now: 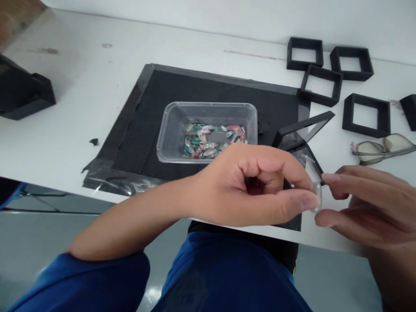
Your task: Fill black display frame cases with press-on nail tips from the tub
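Observation:
My left hand (pixel 256 186) reaches across the middle, thumb and index finger pinched on a small clear, shiny piece (pixel 317 197) whose kind I cannot make out. Facing it from the right is my right hand (pixel 367 203), its thumb and index finger apart beside the clear piece; whether they touch it is unclear. Behind the left hand, a clear plastic tub (pixel 169 130) holds many small, shiny pieces (pixel 203 141) in green, pink, white and blue. An opened black hinged frame (pixel 307 128) with clear panes stands behind the fingers, partly hidden.
A black mat (pixel 136 130) with taped edges lies under the tub. Several black square frames (pixel 320 84) lie at the back right, near eyeglasses (pixel 383 149). A black object (pixel 26 89) stands at the far left. A small black scrap (pixel 94 141) lies left of the mat.

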{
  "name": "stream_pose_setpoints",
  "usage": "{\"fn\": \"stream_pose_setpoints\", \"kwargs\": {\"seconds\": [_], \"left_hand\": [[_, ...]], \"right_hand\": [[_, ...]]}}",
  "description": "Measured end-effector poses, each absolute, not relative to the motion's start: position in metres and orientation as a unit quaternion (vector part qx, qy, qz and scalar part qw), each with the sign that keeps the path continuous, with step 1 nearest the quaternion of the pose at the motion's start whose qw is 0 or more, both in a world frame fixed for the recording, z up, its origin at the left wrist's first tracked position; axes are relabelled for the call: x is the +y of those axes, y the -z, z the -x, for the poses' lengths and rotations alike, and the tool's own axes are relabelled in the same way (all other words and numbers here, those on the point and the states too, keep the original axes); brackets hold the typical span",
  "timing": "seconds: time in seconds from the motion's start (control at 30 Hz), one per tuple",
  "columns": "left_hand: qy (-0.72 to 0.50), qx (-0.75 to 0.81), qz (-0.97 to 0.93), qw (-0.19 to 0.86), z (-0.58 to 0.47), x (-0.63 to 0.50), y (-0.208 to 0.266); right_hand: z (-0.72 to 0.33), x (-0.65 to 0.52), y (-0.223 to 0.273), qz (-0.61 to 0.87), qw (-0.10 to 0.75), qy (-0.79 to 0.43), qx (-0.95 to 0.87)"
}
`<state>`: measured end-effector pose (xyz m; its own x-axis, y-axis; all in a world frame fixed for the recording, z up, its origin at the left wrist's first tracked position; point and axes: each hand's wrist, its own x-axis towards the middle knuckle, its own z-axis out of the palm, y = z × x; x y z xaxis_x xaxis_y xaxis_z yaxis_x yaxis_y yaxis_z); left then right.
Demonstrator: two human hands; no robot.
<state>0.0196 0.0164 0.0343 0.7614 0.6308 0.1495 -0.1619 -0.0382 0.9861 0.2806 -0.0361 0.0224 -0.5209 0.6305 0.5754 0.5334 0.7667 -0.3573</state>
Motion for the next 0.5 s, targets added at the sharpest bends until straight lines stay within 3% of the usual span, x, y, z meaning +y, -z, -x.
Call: {"fn": "stream_pose_setpoints", "kwargs": {"seconds": [0.13,0.5], "left_hand": [[-0.283,0.176,-0.651,0.681,-0.036,0.006,-0.026],[-0.243,0.257,-0.601,0.717,-0.031,0.004,-0.036]], "right_hand": [[-0.278,-0.036,-0.027,0.273,0.367,-0.101,-0.884],[-0.282,-0.041,-0.029,0.424,0.386,-0.213,-0.791]]}}
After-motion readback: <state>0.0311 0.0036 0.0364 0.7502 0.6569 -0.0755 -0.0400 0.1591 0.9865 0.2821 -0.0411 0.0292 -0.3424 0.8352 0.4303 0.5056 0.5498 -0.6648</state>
